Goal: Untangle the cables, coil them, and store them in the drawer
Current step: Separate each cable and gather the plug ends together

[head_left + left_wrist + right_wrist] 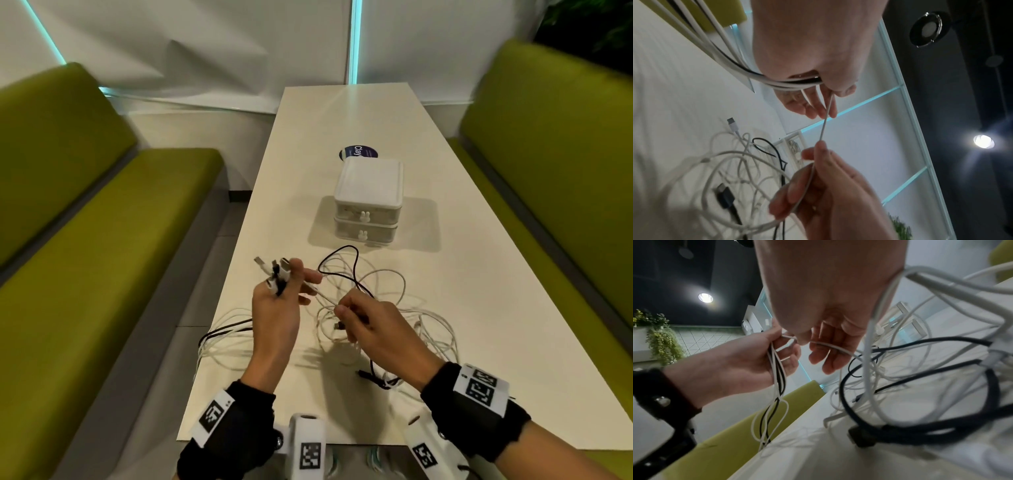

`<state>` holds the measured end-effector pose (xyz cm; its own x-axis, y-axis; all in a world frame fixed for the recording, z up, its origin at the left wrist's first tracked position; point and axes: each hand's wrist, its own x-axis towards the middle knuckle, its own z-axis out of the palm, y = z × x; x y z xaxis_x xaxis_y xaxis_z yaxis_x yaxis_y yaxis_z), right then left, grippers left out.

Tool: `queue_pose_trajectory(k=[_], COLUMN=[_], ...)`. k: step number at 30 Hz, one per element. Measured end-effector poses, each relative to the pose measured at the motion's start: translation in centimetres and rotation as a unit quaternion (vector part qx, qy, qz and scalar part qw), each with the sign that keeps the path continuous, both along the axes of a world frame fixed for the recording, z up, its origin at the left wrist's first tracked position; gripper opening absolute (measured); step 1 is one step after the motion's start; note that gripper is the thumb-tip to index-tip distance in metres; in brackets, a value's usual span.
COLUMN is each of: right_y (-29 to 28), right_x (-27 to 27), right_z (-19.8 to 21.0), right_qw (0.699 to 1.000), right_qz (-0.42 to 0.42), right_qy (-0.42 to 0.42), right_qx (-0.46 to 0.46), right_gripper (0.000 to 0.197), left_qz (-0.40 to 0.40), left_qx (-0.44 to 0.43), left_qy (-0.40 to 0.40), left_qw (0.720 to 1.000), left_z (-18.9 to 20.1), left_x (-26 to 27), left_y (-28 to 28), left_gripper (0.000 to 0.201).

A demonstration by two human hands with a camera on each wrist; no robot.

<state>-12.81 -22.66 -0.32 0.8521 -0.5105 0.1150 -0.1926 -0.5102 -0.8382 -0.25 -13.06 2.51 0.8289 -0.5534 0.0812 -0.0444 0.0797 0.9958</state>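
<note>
A tangle of white and black cables (373, 308) lies on the white table (445, 291) in front of me. My left hand (277, 305) grips a bunch of cable ends (277, 270), white and black plugs sticking up past its fingers, with the strands hanging off the table's left edge. My right hand (363, 325) pinches one white cable (824, 128) that runs taut from the left hand. A small white two-drawer box (368, 202) stands behind the tangle, both drawers closed. A black plug (724, 196) and a white plug (732, 125) lie in the tangle.
Green bench seats (85, 257) flank the table on both sides, the right seat (548, 171) close to its edge. A round dark sticker (358, 152) sits behind the box. Bare tabletop stretches to the right of the tangle and beyond the box.
</note>
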Motion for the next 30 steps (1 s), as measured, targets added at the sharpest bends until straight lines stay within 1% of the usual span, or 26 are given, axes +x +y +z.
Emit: queue_pose_trajectory(k=[2,4,6,8,10,14,19,22,24,27,28,30], right_y=[-0.3,-0.5,-0.4,-0.2,0.1,0.6,0.6,0.4,0.2,-0.2,-0.3,-0.7], right_x=[0.2,0.5,0.7,0.9,1.0,1.0,0.7,0.7,0.7,0.6,0.4,0.1], right_z=[-0.3,-0.7,-1.0,-1.0,-0.8,-0.9,-1.1,-0.9,-0.9,-1.3,-1.5,-1.9], right_qw=[1.000,0.998,0.997,0.996,0.994,0.991,0.987,0.986,0.984,0.980,0.980,0.979], right_qz=[0.010,0.019,0.024,0.028,0.045,0.076,0.089,0.094,0.098,0.100,0.098,0.097], right_qy=[0.014,0.018,0.018,0.016,0.022,0.027,0.039,0.039,0.053,0.098,0.107,0.117], right_qx=[-0.024,-0.054,-0.073,-0.083,-0.095,-0.104,-0.126,-0.130,-0.139,-0.144,-0.139,-0.138], right_gripper=[0.025,0.028,0.030,0.030,0.032,0.024,0.024,0.026,0.034,0.048,0.050,0.047], left_qz=[0.008,0.007,-0.018,-0.061,-0.088,-0.102,-0.105,-0.092,-0.094,-0.114,-0.121,-0.123], left_qx=[-0.040,-0.062,-0.053,-0.020,0.009,0.000,-0.002,-0.008,-0.038,-0.081,-0.084,-0.082], left_qy=[0.030,0.051,0.050,0.035,0.026,0.034,0.071,0.080,0.089,0.101,0.105,0.113], left_qw=[0.999,0.997,0.997,0.997,0.996,0.994,0.992,0.992,0.991,0.985,0.983,0.983], left_z=[0.3,0.2,-0.3,-1.0,-1.5,-1.7,-1.9,-1.3,-0.6,0.5,0.9,1.4], left_x=[0.2,0.1,-0.1,-0.4,-0.6,-0.2,0.4,0.3,0.1,0.2,0.5,1.2], left_y=[0.2,0.3,0.4,0.5,0.7,1.0,1.4,1.6,1.7,2.1,2.3,2.8], left_gripper=[0.053,0.052,0.049,0.041,0.036,0.036,0.035,0.043,0.048,0.054,0.056,0.059])
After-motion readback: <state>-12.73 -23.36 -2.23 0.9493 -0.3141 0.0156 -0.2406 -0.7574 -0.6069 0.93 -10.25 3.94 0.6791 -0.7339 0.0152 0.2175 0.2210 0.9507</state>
